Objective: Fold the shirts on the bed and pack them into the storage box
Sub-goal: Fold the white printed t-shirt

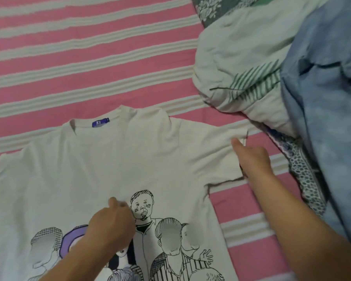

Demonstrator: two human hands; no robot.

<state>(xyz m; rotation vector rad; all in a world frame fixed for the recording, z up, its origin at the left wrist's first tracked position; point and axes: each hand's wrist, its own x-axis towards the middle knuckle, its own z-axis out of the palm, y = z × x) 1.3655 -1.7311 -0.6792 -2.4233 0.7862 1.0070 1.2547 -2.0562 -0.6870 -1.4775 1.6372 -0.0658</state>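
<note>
- A white T-shirt [101, 169] lies spread front-up on the bed [89, 57], neckline away from the person, hem running out of view at the lower edge
- The bed is covered by a sheet of pink and cream stripes
- Inside the back of the collar sits a small blue-purple label [100, 122]; it carries pale lettering, but this is too blurred to read
- The chest print [150, 236] is a black line drawing of several figures crowded together, one with a purple hat shape; no words show in it
- The left hand [111, 224] rests on the middle of the shirt's front, over the print, with its fingers curled down to the cloth; whether they pinch the fabric or merely press it I cannot tell
- The right hand [253, 159] is at the outer end of the shirt's sleeve on the right side; its forefinger points along the sleeve hem and the other fingers fold under at the edge, so a grip on the cloth cannot be made out
- Heaped at the right of the bed is a pale quilt [241, 63] with green leaf and floral patterns, and beside it, partly over it, blue fabric [324, 138] with a mottled wash
- A dark patterned cloth [304, 171] peeps out beneath that heap, near the right forearm
</note>
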